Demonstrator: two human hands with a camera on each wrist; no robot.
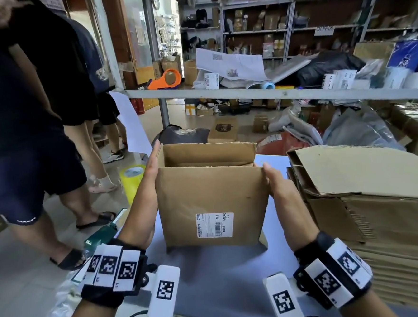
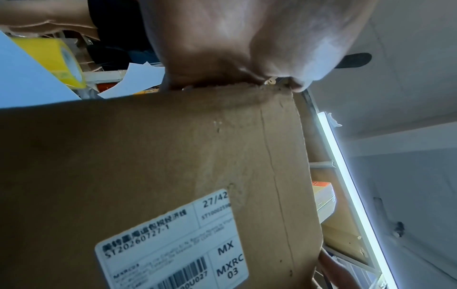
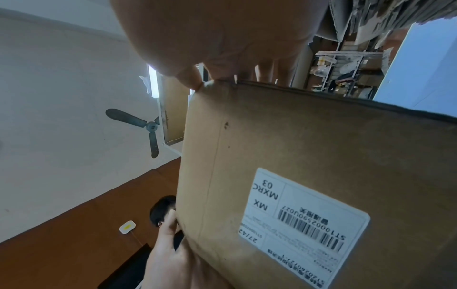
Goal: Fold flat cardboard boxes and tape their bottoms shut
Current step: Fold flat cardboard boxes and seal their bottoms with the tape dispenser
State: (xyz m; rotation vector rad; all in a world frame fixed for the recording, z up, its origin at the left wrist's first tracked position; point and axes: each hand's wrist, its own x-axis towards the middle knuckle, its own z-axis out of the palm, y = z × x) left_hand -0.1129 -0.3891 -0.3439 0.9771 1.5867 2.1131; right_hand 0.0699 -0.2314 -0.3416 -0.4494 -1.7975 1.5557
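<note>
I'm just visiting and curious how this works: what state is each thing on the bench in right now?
cardboard box: opened into shape, standing on the table, top open.
left hand: fingers straight, pressed flat against the box's left side.
right hand: gripping the box's right corner.
flat cardboard stack: unfolded, piled to the right.
yellow tape roll: standing idle, left of the box.
orange tape dispenser: lying unused on the shelf.

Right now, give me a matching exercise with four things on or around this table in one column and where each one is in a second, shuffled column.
Things:
1. cardboard box
2. yellow tape roll
3. orange tape dispenser
4. stack of flat cardboard

Places:
A. up on the shelf
B. between both hands
C. right side of the table
D. left of the left hand

Pairs: 1-B, 2-D, 3-A, 4-C
</note>
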